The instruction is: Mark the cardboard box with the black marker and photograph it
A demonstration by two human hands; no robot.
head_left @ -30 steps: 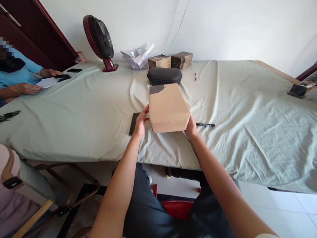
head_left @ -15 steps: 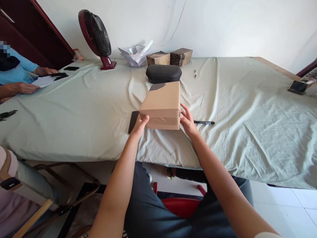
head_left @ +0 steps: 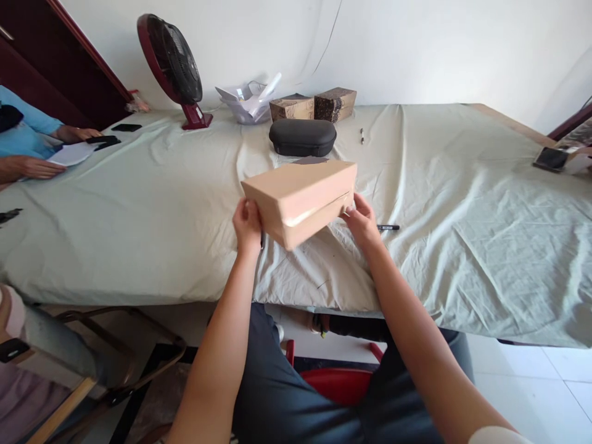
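A plain brown cardboard box (head_left: 300, 194) is held just above the table's grey-green cloth (head_left: 161, 203), turned so one corner points at me. My left hand (head_left: 247, 225) grips its left end, fingers curled round the edge. My right hand (head_left: 362, 221) holds the right end, fingers pressed against the side. A dark patch shows on the box's far top edge. A black pen (head_left: 387, 227) lies on the cloth just right of my right hand.
Behind the box lie a black oval case (head_left: 303, 137), two patterned boxes (head_left: 313, 106), a white bag (head_left: 247, 105) and a red fan (head_left: 171, 61). Another person's hands (head_left: 37, 166) rest on papers at the far left. A phone (head_left: 550, 159) sits far right.
The box was tipped up on end, then laid flat on the cloth, and is now lifted and turned corner-first towards me. Both hands stayed on its ends.
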